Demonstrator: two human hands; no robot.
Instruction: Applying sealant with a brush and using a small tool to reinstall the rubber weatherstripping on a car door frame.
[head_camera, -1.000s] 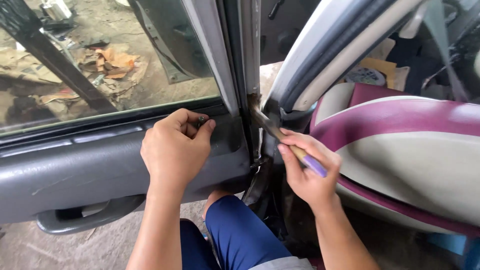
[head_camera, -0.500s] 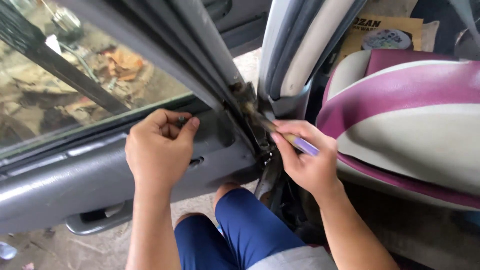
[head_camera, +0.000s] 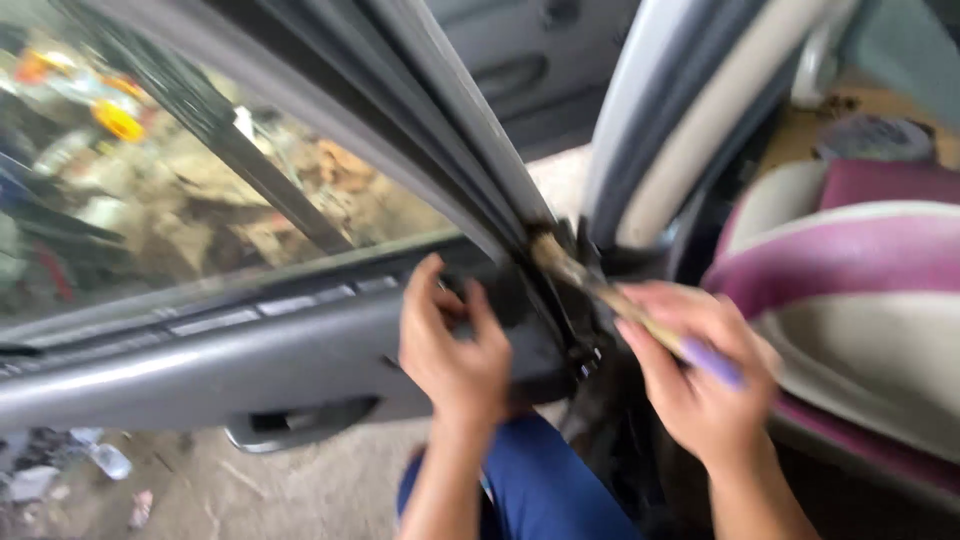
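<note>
Right hand (head_camera: 700, 385) gripping purple-handled tool (head_camera: 640, 325)

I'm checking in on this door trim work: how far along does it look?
Done: nothing finished shows; the grey door panel sits on the open door. In hand: the left hand grips the panel's top rear corner, while the right hand holds a purple-handled tool with its tip at the door's rear edge. Left: blur hides whether any part is loose.

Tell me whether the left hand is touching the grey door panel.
Touching. The head view shows the left hand gripping the top edge of the grey door panel, thumb and fingers pressed against it.
</note>
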